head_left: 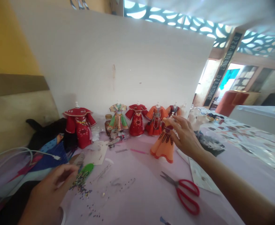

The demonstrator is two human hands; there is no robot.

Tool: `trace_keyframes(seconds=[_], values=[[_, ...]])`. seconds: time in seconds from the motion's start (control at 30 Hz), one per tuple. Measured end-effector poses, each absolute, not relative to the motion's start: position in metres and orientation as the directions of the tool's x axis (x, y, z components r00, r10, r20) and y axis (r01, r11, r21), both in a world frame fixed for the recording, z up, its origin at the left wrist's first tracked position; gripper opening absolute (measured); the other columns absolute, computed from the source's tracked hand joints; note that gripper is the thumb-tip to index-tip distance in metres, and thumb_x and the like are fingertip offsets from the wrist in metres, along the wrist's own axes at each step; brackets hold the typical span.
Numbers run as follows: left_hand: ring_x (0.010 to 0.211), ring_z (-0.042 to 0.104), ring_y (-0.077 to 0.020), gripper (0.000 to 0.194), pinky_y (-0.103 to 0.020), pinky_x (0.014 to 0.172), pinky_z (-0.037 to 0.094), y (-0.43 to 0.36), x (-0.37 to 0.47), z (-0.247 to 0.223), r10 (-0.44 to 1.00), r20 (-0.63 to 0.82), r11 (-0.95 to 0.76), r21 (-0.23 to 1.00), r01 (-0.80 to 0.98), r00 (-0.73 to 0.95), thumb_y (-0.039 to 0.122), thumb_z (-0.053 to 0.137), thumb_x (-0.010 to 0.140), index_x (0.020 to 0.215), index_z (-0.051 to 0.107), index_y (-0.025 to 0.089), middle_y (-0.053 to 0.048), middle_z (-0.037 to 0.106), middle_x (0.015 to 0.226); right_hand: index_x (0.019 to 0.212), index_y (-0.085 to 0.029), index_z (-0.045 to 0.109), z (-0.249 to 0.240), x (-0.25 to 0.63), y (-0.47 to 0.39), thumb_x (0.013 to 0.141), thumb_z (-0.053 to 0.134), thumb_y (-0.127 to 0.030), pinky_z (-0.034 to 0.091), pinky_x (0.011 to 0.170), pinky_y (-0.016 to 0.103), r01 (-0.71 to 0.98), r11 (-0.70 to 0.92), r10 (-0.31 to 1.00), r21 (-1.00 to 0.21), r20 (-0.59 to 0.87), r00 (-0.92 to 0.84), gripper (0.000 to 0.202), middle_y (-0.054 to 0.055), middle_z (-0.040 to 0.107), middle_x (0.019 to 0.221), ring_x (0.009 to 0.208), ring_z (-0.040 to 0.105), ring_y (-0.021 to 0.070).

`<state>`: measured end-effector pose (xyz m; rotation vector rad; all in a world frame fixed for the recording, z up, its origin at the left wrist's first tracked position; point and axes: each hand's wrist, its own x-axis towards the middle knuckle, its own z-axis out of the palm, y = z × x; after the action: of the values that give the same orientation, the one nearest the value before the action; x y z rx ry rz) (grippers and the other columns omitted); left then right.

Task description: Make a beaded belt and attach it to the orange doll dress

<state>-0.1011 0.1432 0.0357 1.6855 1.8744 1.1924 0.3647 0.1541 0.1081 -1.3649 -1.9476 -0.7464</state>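
My right hand (pixel 186 134) grips the upper part of a small orange doll dress (pixel 163 147) on a stand, with its fingers covering the bodice. The skirt has dark red beaded strips at the waist and an orange-red hem. At lower left, my left hand (pixel 50 190) is closed in a loose pinch, and I cannot make out what is between its fingers. Just beyond its fingertips lie loose multicoloured beads (pixel 81 184) and a green scoop (pixel 88 168). Red-handled scissors (pixel 184 190) lie with blades part-way apart in front of the orange dress.
Along a white board (pixel 118 59) stand several doll outfits, including a red dress (pixel 81 125) and a green-and-cream one (pixel 118 117). A pink stick (pixel 139 151), a small brown jar (pixel 108 123), a white cable (pixel 55 157) and card sheets (pixel 203 175) are on the table.
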Motion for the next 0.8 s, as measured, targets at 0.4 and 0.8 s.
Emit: trace_keyframes(seconds=[0.4,0.8], values=[[0.097,0.068,-0.0269,0.037,-0.031,0.085,0.052,0.141,-0.103,0.032,0.957,0.189,-0.026,0.811,0.584,-0.220,0.059,0.062,0.081,0.098,0.066,0.027,-0.001,0.073,0.102,0.140,-0.025,0.058,0.112,0.363,0.161,0.102,0.054,-0.025,0.039,0.115,0.065,0.966,0.212,0.561,0.145,0.792,-0.242,0.038,0.016,0.044,0.152,0.146,0.037,0.0410],[0.094,0.068,-0.0250,0.039,-0.028,0.082,0.053,0.138,-0.103,0.030,0.949,0.211,-0.017,0.775,0.632,-0.234,0.061,0.062,0.082,0.101,0.066,0.027,0.000,0.072,0.101,0.132,-0.022,0.061,0.120,0.356,0.169,0.101,0.057,-0.025,0.037,0.118,0.064,0.959,0.194,0.504,0.207,0.818,-0.279,0.032,0.017,0.045,0.149,0.147,0.036,0.0417]])
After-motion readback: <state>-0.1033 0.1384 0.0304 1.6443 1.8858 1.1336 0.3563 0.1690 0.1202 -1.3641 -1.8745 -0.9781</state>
